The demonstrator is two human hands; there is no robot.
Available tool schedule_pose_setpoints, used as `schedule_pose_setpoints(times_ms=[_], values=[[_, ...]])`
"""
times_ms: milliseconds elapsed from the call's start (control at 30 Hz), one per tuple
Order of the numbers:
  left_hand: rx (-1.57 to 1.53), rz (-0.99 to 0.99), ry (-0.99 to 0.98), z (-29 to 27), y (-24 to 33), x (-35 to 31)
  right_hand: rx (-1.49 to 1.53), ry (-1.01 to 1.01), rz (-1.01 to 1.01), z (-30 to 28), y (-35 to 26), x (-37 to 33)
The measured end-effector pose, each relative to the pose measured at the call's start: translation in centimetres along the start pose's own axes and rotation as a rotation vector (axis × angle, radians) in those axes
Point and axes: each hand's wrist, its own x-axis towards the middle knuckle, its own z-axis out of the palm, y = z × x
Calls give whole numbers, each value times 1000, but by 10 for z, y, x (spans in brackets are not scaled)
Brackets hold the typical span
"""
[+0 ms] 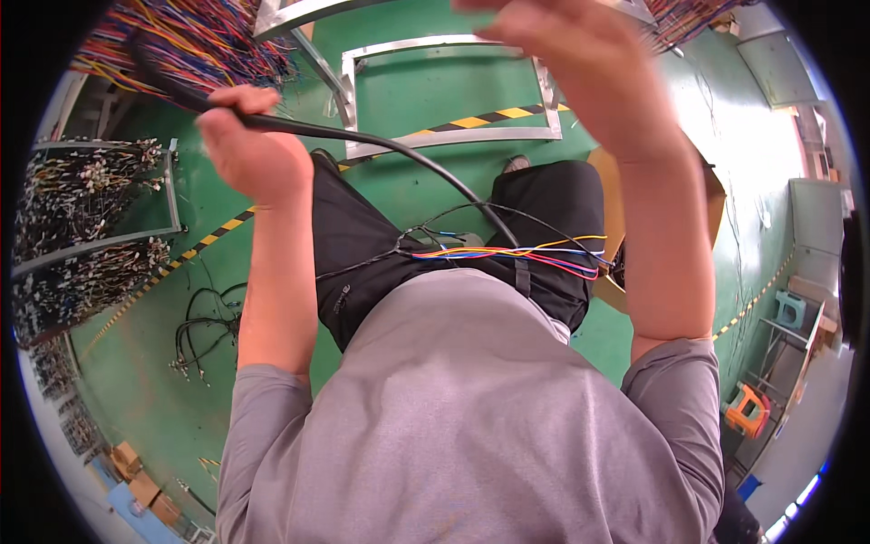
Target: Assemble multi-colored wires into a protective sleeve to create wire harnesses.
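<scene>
A long black cable sleeve [390, 145] runs through my left hand [249, 150], whose fingers are closed around it. One end rises toward the upper left; the other bends down to my lap. There, several coloured wires [494, 254] in yellow, red, blue and white lie across my thighs, beside thin black wires [362, 263]. Raised at the top right, my right hand [575, 59] is blurred by motion. Its fingertips reach the upper edge of the picture, and whether they grip anything is not clear.
A metal frame [453, 138] stands ahead of my feet. Dense hanging wire bundles [195, 41] fill the upper left, with racks of connectors [100, 181] below them. An open cardboard box [711, 204] sits by my right leg. An orange stool [748, 410] is farther right.
</scene>
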Motion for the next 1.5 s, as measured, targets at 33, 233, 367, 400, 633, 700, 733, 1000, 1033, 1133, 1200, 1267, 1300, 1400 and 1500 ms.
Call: schedule_pose_setpoints(times_ms=[33,233,367,400,633,700,733,1000,1033,1133,1200,1267,1300,1400,1500], values=[[-89,6,142,-5,-2,4,-395,-79,11,-8,39,-10],[-431,-336,535,-81,-8,9,-658,-438,640,-16,191,-139],[-669,-484,652,-129,-10,-9,-406,-228,781,-19,196,-171],[-756,-522,701,-131,-8,-14,-314,-152,855,-17,177,-169],[-601,-797,435,-138,4,-57,238,16,949,-27,125,-182],[-627,-910,415,-157,4,-65,9,-89,899,-29,116,-189],[-486,-893,424,-164,4,-71,-214,-173,815,-33,121,-199],[-107,-1037,493,-241,16,-120,-708,158,543,-32,99,-245],[-104,-1040,489,-248,21,-124,-706,162,546,-32,100,-246],[-351,-962,579,-295,31,-129,-1005,143,409,-36,103,-246],[-218,-1064,639,-292,34,-135,-1052,167,376,-39,108,-246],[53,-1273,780,-272,36,-136,-1094,190,338,-41,110,-243],[54,-1271,777,-271,36,-136,-1119,187,283,-42,109,-240],[286,-1469,440,-240,49,-132,-1203,240,176,-40,104,-227],[944,-1218,-26,-228,46,-129,-1310,328,102,-38,105,-211]])
